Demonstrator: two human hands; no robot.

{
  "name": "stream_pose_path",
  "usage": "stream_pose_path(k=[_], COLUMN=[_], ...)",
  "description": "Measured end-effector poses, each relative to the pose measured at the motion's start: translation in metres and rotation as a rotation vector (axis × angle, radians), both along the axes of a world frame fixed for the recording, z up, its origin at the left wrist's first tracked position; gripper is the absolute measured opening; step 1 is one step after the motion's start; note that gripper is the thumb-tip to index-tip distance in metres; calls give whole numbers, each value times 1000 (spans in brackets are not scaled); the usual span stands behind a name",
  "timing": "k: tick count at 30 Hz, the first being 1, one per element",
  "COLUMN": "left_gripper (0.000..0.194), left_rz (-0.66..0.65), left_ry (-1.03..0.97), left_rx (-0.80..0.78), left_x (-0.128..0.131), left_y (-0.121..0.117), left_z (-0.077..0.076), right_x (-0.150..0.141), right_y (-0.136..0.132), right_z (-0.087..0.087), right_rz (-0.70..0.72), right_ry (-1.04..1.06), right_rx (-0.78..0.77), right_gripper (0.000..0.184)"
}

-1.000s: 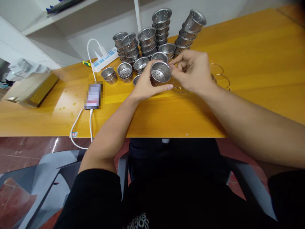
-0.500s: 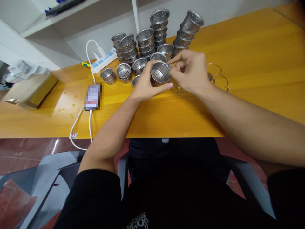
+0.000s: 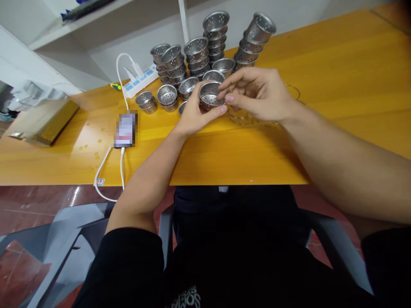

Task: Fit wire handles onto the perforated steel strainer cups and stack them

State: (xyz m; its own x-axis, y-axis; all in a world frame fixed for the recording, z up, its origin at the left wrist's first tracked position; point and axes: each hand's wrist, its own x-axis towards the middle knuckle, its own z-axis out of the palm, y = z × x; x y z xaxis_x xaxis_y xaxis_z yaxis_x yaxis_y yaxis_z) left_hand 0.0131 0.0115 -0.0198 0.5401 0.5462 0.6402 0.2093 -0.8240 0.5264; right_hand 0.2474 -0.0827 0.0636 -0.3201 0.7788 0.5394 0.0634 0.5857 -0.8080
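A small perforated metal cup point(image 3: 209, 95) is in my left hand point(image 3: 194, 114), which wraps its fingers and thumb around the side. The mouth of the cup tilts towards me, showing holes in its bottom. My right hand point(image 3: 261, 95) hovers at the cup's right rim. Its thumb and forefinger are apart, and nothing shows between them; some of its fingers are hidden behind. Thin wire rings point(image 3: 239, 121) lie on the table, partly beneath my right hand.
Stacks of similar cups point(image 3: 196, 50) stand at the back, one stack point(image 3: 252, 42) leaning right. Lower cups point(image 3: 167, 96) are closer on the left. A power strip point(image 3: 141, 82), a phone point(image 3: 126, 128) with white cables and a cardboard box point(image 3: 41, 122) occupy the table's left side.
My right thumb and forefinger have parted from their pinch at the cup's rim. The cup has shifted slightly left and tilted in my left hand.
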Motion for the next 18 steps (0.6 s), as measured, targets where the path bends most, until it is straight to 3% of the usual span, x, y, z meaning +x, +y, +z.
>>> stream_pose_path(k=[9, 18], left_gripper=[93, 95], left_rz=[-6, -20], left_ry=[29, 46], left_rx=[17, -4], left_x=[11, 8], left_y=[-14, -8], left_z=[0, -5], right_x=[-2, 0], right_y=[9, 9], right_z=[-2, -5], right_rz=[-19, -49], right_ry=[101, 72], right_rx=[40, -11], right_gripper=[76, 67])
